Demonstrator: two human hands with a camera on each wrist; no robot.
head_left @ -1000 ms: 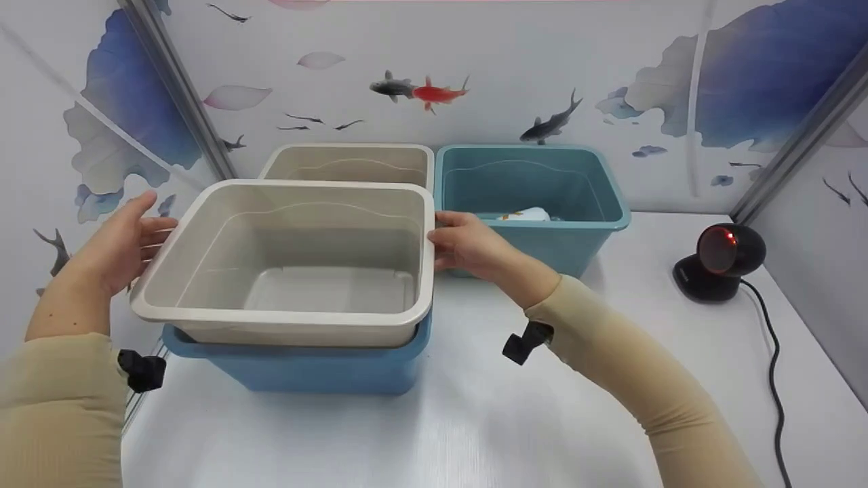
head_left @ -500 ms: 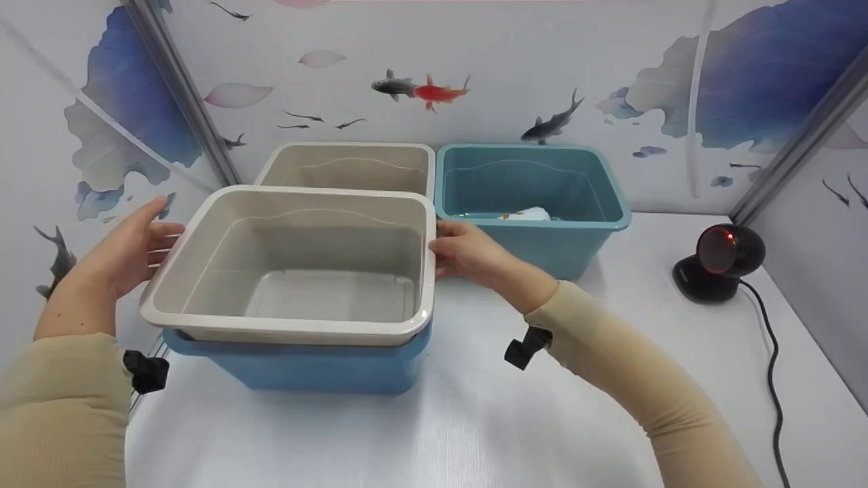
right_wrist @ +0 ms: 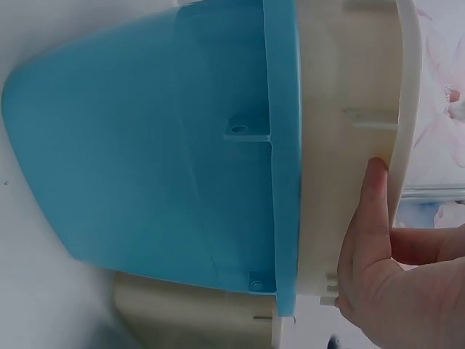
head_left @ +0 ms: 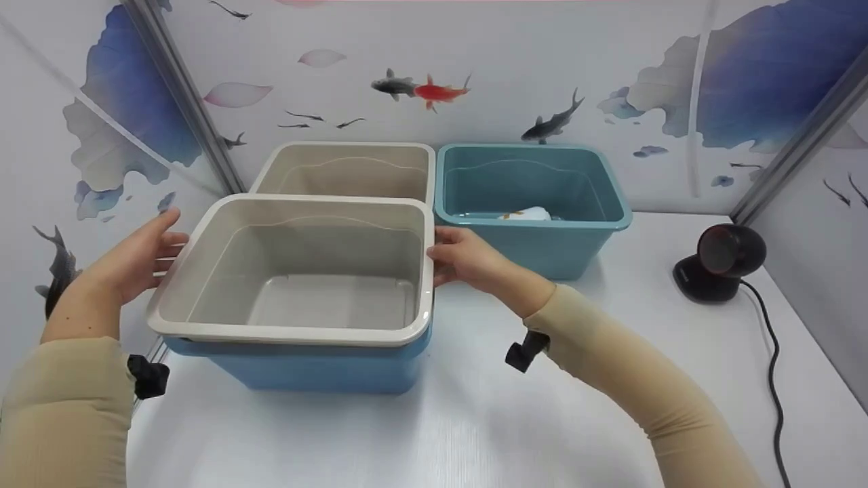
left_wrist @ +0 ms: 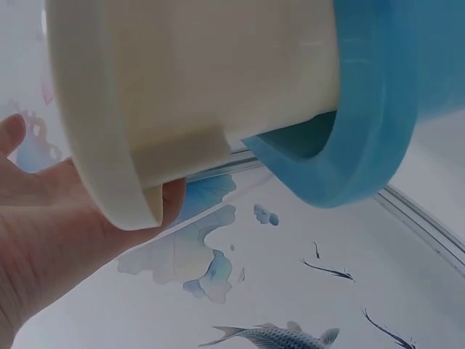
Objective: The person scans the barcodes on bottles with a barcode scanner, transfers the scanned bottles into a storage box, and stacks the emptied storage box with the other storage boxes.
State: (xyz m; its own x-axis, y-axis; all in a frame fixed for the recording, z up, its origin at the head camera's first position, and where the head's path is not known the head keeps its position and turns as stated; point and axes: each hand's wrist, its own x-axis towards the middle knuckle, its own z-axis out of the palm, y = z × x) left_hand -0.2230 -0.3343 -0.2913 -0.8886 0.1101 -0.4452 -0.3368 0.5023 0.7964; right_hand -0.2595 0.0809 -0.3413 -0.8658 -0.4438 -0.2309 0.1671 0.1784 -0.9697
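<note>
A beige plastic bin point(head_left: 285, 333) sits partway inside a blue bin point(head_left: 325, 371), its rim standing above the blue one. My left hand point(head_left: 139, 257) supports the beige bin's left side, straight fingers reaching under the rim and the thumb raised away from it. On the opposite side, my right hand point(head_left: 471, 259) grips the rim, with the thumb at the edge and the fingers beneath. In the right wrist view a band of beige wall point(right_wrist: 341, 65) shows above the blue rim point(right_wrist: 283, 145). The left wrist view shows a gap between the two rims at the corner.
Behind stand another beige bin point(head_left: 366, 150) and a teal bin point(head_left: 529, 251) with a white item point(head_left: 529, 214) inside. A black scanner point(head_left: 722, 261) with a cable point(head_left: 775, 366) is at the right of the white table point(head_left: 475, 420). Printed panels point(head_left: 610, 61) enclose the table.
The beige bin has sunk lower into the blue bin and shifted slightly right at its left side. Both hands have come down with it. The scanner's red light is no longer lit.
</note>
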